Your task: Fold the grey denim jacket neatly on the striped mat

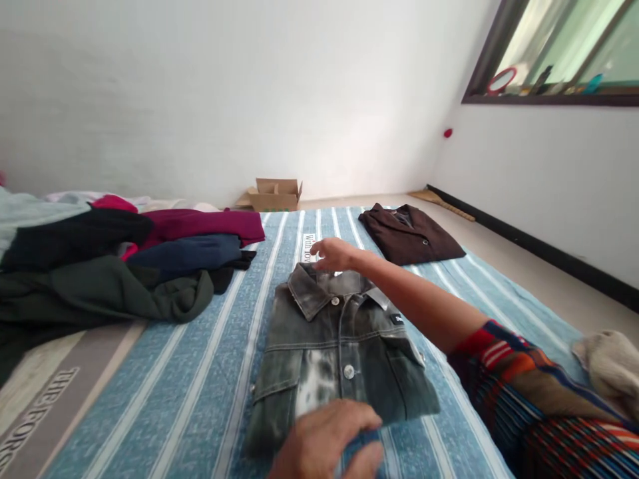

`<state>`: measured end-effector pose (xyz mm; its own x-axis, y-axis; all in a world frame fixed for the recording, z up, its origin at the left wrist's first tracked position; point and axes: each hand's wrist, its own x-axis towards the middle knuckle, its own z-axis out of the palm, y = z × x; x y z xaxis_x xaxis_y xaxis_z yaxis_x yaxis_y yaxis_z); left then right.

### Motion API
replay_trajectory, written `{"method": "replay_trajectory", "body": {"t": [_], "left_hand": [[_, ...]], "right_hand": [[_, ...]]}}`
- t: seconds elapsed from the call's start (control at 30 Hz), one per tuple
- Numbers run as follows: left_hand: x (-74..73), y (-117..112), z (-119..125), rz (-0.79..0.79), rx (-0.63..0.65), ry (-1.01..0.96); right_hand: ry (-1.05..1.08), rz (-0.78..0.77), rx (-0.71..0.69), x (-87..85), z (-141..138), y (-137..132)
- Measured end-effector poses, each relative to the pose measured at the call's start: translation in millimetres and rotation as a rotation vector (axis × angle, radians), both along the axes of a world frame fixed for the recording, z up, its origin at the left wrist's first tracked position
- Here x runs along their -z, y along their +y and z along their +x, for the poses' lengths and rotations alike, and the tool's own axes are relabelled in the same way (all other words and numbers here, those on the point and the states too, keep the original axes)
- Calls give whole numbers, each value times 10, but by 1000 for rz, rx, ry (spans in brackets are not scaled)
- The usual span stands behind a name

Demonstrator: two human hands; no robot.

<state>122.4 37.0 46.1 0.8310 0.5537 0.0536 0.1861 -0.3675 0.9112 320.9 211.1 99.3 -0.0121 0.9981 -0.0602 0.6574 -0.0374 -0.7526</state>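
A folded grey denim jacket (339, 346) lies collar-away on the blue striped sheet (200, 386). My right hand (335, 255) reaches across it from the right, in a bright striped sleeve. Its fingers are curled on the far edge of the collar. My left hand (327, 442) is at the near bottom edge, fingers and thumb closed round the jacket's lower hem. The jacket's buttons and chest pockets face up.
A heap of dark green, navy, black and maroon clothes (114, 266) lies at the left. A folded brown shirt (409, 233) rests at the bed's far right corner. A beige cloth (609, 366) is at my right. A cardboard box (274, 194) stands by the wall.
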Motion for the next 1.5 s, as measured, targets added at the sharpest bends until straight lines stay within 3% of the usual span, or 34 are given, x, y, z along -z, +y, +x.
{"method": "replay_trajectory", "body": {"t": [0.07, 0.17, 0.3, 0.33, 0.43, 0.57, 0.8, 0.93, 1.2, 1.37, 1.5], "left_hand": [[-145, 133, 88, 370, -41, -29], [-102, 266, 242, 736, -34, 54], [167, 338, 324, 873, -11, 224], [213, 345, 320, 884, 2, 247], [253, 350, 305, 902, 36, 297], [168, 333, 368, 881, 26, 341], [153, 327, 571, 903, 95, 283], [194, 334, 619, 860, 146, 303], [118, 310, 599, 858, 141, 243], [41, 301, 605, 887, 130, 151], [67, 296, 607, 859, 138, 142]], "right_hand": [[-18, 90, 21, 37, 148, -300], [-161, 283, 123, 221, 380, -955], [-298, 493, 488, 740, 398, -1907], [-314, 507, 522, 879, 330, -2090], [-354, 548, 444, 1200, 53, -2411], [-439, 681, 483, 1369, -169, -2459], [-584, 774, 437, 1443, -233, -2515], [-425, 820, 462, 1365, -197, -2620], [-162, 734, 774, 1149, 290, -2626], [-74, 686, 804, 1178, 323, -2542], [-36, 659, 778, 1210, 227, -2504]]}}
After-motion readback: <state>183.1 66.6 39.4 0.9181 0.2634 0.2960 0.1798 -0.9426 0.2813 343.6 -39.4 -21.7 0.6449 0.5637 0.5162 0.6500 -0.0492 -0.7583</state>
